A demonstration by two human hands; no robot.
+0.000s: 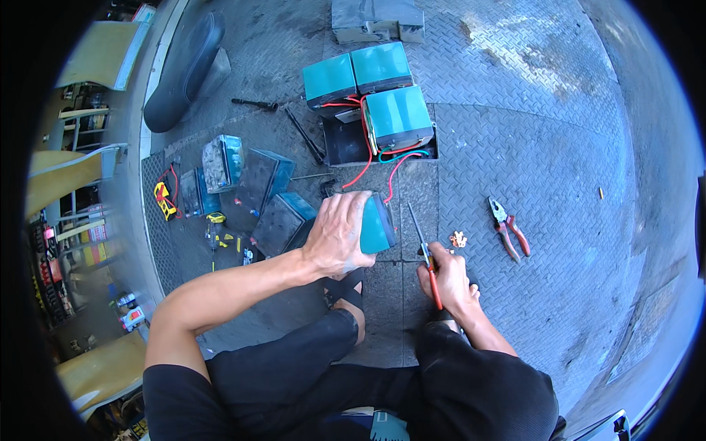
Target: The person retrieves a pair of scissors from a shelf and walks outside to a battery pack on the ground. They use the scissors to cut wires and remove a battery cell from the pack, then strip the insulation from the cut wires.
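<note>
In the middle of the head view, my left hand (334, 234) is wrapped round a teal-faced block battery (377, 226), its fingers over the near side. Part of the battery is hidden behind the hand. A red wire (392, 176) shows just beyond the battery. To its right, my right hand (450, 275) is closed on what look like long, thin-bladed scissors with red handles (421, 229), tips pointing away from me. Small copper-coloured pieces (458, 239) lie on the floor beside that hand. Farther off, several teal batteries (398, 114) sit in and on a dark case (344, 147) with red and green wires.
Red-handled pliers (507, 229) lie at the right. Dusty batteries (265, 180) stand left of my left hand, near a yellow meter (165, 200) with red leads. A black seat (184, 73) and a grey box (376, 20) are farther back. Shelves (73, 213) line the left.
</note>
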